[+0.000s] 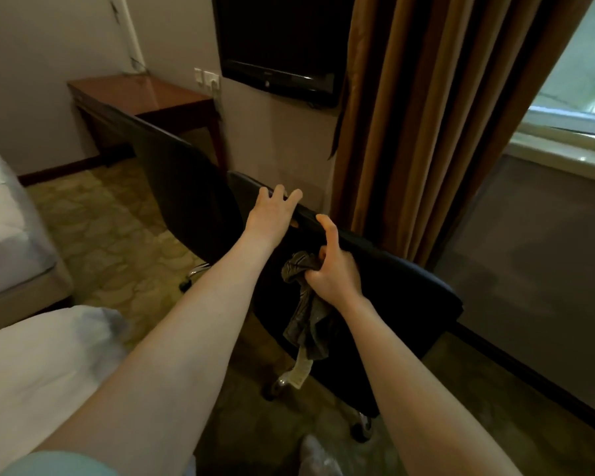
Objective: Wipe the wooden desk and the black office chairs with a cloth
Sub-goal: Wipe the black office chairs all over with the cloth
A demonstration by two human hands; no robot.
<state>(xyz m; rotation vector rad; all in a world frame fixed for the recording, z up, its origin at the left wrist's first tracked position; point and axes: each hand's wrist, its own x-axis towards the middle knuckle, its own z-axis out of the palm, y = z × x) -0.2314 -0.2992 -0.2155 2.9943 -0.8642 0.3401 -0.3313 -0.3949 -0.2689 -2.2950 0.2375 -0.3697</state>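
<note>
The left grip (272,214) lies wide, fingers spread over the top edge of the near black chair (392,290), probably steadying it on its castors. The right grip (330,273) bunches the cloth (306,314) against the backrest, ready to wipe. The wooden table (141,94) stands well apart, beyond a second chair (186,180).
</note>
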